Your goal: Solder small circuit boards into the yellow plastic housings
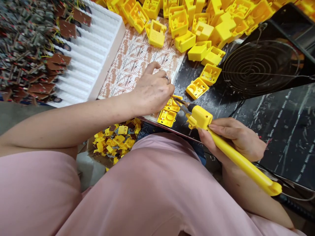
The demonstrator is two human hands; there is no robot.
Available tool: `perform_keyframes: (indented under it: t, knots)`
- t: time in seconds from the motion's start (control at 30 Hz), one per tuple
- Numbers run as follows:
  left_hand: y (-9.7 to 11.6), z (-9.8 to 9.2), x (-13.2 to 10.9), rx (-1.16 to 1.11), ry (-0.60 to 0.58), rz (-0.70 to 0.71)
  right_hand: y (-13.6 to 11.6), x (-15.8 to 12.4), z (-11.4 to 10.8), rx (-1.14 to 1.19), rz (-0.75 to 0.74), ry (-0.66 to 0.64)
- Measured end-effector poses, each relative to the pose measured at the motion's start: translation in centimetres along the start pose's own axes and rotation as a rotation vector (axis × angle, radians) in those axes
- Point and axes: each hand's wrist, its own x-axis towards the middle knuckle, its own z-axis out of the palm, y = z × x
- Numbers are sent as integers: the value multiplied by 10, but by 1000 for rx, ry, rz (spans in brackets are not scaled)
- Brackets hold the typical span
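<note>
My right hand [228,137] is wrapped around a yellow soldering gun [200,116], whose long handle slants down to the right. Its dark metal tip reaches into a small yellow plastic casing [173,104] at the table's front edge. Over that casing is my left hand [154,90], wearing a ring, with its fingers bent and the tips partly hidden. Whatever the left fingers pinch cannot be made out. Another open yellow casing [167,118] sits just in front, touching the first. Two more open casings, one the nearer casing [197,88], lie behind the soldering tip.
Many yellow casings [178,21] are heaped at the back. A black fan with a round wire guard [258,65] stands at right. At left, a white foam tray [98,49] bears piled brown circuit boards [67,29] with wires. Below the table is a box of yellow parts [115,141].
</note>
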Motion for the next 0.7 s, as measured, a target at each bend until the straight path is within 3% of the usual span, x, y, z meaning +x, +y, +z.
perform_keyframes:
  t: [0.1, 0.23, 0.3, 0.5, 0.7]
  knots:
    - [0, 0, 1, 34, 2, 14, -5, 5, -1, -30, -185, 17]
    - [-3, 4, 3, -41, 66, 32, -14, 13, -6, -91, -306, -46]
    - [-4, 7, 3, -95, 91, 30, -17, 15, -11, -101, -370, -10]
    - [-8, 9, 1, -217, 98, 12, -19, 13, -22, -71, -303, 118]
    - [-8, 7, 1, -231, 88, 0, -11, 6, -18, -78, -247, 173]
